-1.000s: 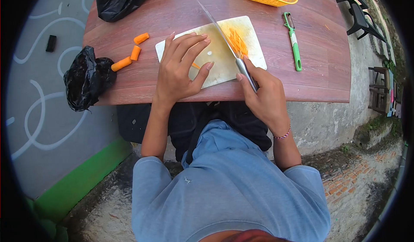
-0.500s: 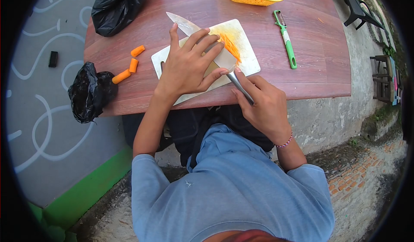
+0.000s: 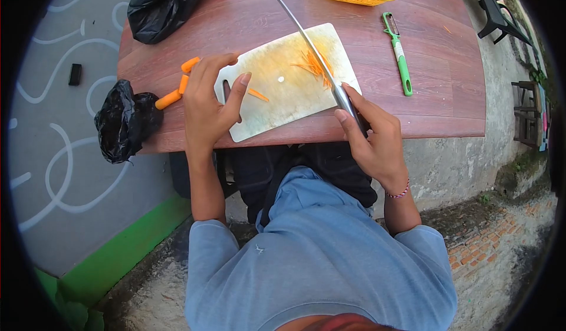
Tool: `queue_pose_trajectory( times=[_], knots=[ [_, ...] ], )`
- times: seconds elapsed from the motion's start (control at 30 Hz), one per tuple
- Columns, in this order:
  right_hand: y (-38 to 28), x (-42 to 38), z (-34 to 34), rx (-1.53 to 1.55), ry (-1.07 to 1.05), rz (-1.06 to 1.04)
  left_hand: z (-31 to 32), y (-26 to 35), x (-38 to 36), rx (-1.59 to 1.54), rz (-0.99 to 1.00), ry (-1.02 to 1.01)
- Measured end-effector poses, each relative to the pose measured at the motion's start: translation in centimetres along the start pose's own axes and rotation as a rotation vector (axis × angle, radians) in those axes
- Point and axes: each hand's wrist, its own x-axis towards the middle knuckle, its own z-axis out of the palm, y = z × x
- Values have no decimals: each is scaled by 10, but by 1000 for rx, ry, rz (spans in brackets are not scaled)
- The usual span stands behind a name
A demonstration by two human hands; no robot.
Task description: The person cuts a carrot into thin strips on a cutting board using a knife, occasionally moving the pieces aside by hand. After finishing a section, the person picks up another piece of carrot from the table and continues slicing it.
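Observation:
My right hand (image 3: 377, 136) grips the handle of a kitchen knife (image 3: 315, 54), its blade standing edge-on over the right part of a white cutting board (image 3: 265, 116). Beside the blade lies a small heap of carrot shreds (image 3: 312, 66), on both sides of it. A thin carrot strip (image 3: 257, 94) and a small white spot are farther left on the board. At the board's left end, by its handle slot, my left hand (image 3: 212, 98) is open, fingers curved and thumb apart. Orange carrot pieces (image 3: 168, 100) lie just behind and left of that hand, partly hidden by it.
A yellow basket (image 3: 354, 0) of shredded carrot stands at the far side of the wooden table (image 3: 436, 66). A green-handled peeler (image 3: 398, 57) lies right of the board. Two black plastic bags, one at the back (image 3: 162, 12) and one at the edge (image 3: 124, 122), sit on the left.
My left hand has come off the knife blade and moved left to the board's end. My right hand has turned the knife edge-on, its tip swinging away from me. The shreds look more scattered.

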Motion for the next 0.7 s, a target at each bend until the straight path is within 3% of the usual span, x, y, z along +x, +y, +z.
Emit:
queue_pose_trajectory(
  times=[0.07,0.13,0.2,0.27,0.4,0.5,0.6,0.7],
  knots=[
    [2,0,3,88,-9,-52,-1,1,-19,-10,-55,3],
    [0,1,7,84,-57,-41,2,7,-34,11,-258,-102],
    [0,1,11,78,-108,-36,11,5,-48,-16,-291,-100],
    [2,2,17,38,-181,32,15,4,-55,122,-138,-69],
    [-1,3,18,1,-261,155,13,-1,-46,79,-51,-107],
    [5,1,20,29,-197,79,12,-9,-36,-59,-56,-205],
    [1,-2,15,-13,-229,168,15,-10,-25,-86,-92,-226],
    [1,-10,12,65,-211,193,30,-9,-22,51,-77,-154]
  ],
)
